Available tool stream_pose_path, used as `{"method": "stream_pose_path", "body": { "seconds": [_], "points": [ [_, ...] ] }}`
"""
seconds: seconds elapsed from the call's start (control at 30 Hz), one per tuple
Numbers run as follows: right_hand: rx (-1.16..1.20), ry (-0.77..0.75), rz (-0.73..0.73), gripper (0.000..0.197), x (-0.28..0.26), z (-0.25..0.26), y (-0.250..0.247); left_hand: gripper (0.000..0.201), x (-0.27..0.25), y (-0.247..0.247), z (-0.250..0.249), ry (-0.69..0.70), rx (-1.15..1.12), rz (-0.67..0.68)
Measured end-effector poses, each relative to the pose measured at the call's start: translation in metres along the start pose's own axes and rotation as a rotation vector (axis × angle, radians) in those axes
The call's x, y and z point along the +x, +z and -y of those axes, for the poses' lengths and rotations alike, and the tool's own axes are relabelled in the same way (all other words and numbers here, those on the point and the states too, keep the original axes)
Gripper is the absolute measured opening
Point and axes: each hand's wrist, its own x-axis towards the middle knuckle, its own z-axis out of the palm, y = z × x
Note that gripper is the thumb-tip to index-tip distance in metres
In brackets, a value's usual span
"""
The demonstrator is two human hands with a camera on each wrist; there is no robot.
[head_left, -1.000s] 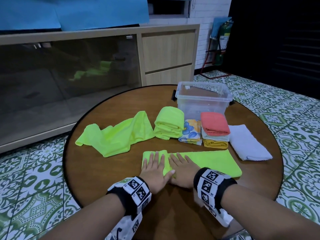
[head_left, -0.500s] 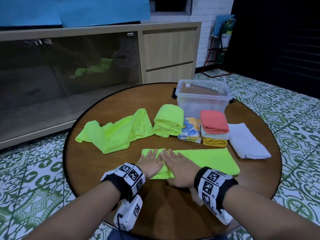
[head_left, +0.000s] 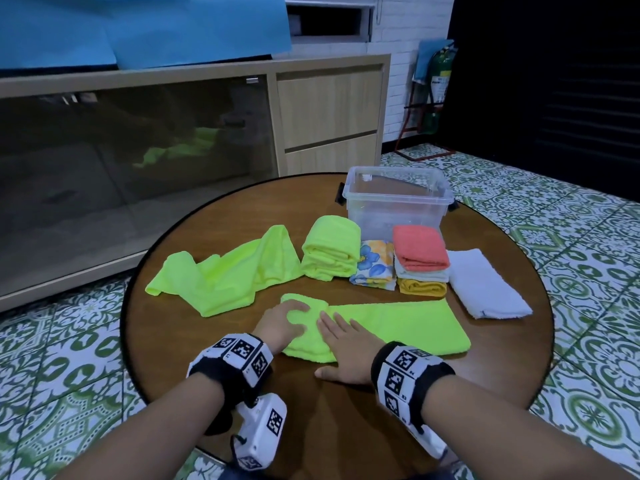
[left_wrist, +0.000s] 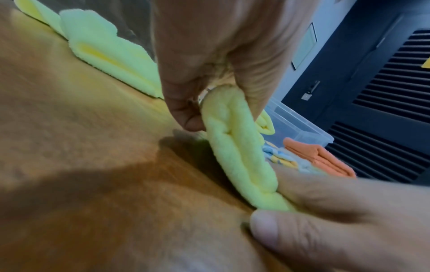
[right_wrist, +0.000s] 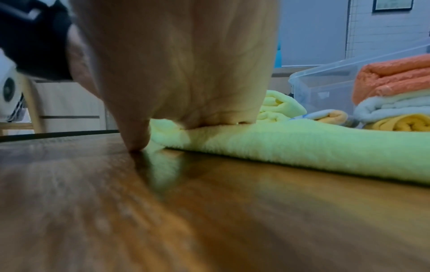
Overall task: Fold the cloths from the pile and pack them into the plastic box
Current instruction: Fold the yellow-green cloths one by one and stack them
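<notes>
A long lime-green cloth, folded into a strip, lies across the near part of the round table. My left hand grips the strip's left end. In the left wrist view, thumb and fingers pinch that doubled edge and lift it off the wood. My right hand lies flat on the strip just right of the left hand, palm pressing down on the cloth. The clear plastic box stands empty at the table's far side.
Behind the strip lie a loose green cloth, a folded green one, a floral one, a coral-white-yellow stack and a white cloth. A wooden cabinet stands beyond the table on a tiled floor.
My left hand, flat on the cloth before, now curls round the strip's left end and raises it. The right hand stays pressed flat, shifted slightly right.
</notes>
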Motion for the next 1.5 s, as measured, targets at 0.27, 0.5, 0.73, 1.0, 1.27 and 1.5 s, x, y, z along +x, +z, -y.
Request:
{"method": "stream_pose_path", "body": {
  "seconds": [0.27, 0.5, 0.73, 1.0, 1.27, 1.5],
  "points": [
    [0.028, -0.07, -0.191, 0.113, 0.015, 0.018, -0.002, 0.044, 0.01, -0.037, 0.02, -0.089, 0.181, -0.087],
    [0.11, 0.173, 0.011, 0.093, 0.006, -0.034, 0.003, 0.047, 0.012, -0.036, 0.044, -0.206, 0.357, -0.112],
    [0.138, 0.253, 0.067, 0.079, -0.007, -0.069, 0.005, 0.049, 0.009, -0.032, 0.027, -0.199, 0.511, -0.185],
    [0.083, 0.25, 0.056, 0.074, -0.007, -0.058, -0.008, 0.037, -0.004, -0.031, 0.011, -0.026, 0.47, -0.24],
    [0.026, -0.124, -0.075, 0.072, 0.017, 0.018, -0.031, 0.06, -0.007, -0.027, -0.017, 0.028, 0.744, -0.166],
    [0.114, -0.015, -0.034, 0.074, 0.037, 0.04, -0.018, 0.063, -0.014, -0.019, -0.026, 0.047, 0.823, -0.182]
  ]
}}
